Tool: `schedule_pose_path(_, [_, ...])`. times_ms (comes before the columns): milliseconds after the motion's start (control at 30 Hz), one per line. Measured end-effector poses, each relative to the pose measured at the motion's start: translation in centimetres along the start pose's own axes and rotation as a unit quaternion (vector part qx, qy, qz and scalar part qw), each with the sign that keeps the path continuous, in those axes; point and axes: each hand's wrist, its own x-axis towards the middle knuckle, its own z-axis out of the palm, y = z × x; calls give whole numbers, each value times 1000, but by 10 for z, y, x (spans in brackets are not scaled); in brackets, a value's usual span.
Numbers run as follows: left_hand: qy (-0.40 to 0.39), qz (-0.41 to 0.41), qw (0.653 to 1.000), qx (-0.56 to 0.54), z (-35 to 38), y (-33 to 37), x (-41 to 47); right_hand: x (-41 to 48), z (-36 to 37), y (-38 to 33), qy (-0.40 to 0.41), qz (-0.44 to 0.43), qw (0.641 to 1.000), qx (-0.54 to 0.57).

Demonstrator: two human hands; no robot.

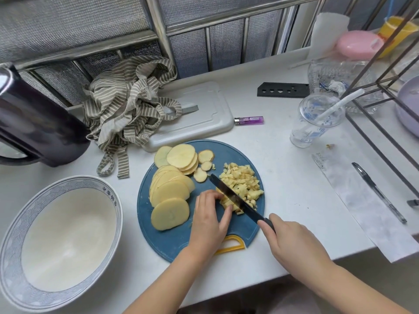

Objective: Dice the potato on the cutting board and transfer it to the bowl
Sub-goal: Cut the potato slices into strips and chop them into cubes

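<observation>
The right hand is closed around the black handle of a dark-bladed kitchen knife. The blade slants up and to the left across a small stack of pale yellow potato strips. The left hand sits just left of the blade, its fingers curled and its fingertips pinning that stack down on the round blue plastic cutting board.

Just right of the blade, on the same board, lies a loose heap of diced potato. On the board's left half, overlapping round potato slices fan from near edge to far edge, with a few small end pieces beside them.

The board rests on the white bench. To its left stands a wide white ceramic bowl with a blue wave-patterned rim; no potato shows in it. Behind the board lie a crumpled grey-and-white striped cloth, a pale grey rectangular plastic board and a purple lighter. To the right stand a clear plastic cup and a black pen.
</observation>
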Motion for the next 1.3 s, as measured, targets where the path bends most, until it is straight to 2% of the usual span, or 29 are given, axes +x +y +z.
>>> schedule_pose_path(367, [13,12,1000,18,4,-1,-4,0,-6,-9,-36,0,998,-55])
schedule_pose_path(967, [-7,17,999,31,5,-5,-2,4,7,-9,-65,-17,992,-110])
schedule_pose_path(1133, [-6,0,999,36,7,-5,-5,8,8,-2,-48,-24,994,-100])
schedule_pose_path(1300, [18,-2,996,91,9,-4,-7,12,10,3,-34,-25,995,-87])
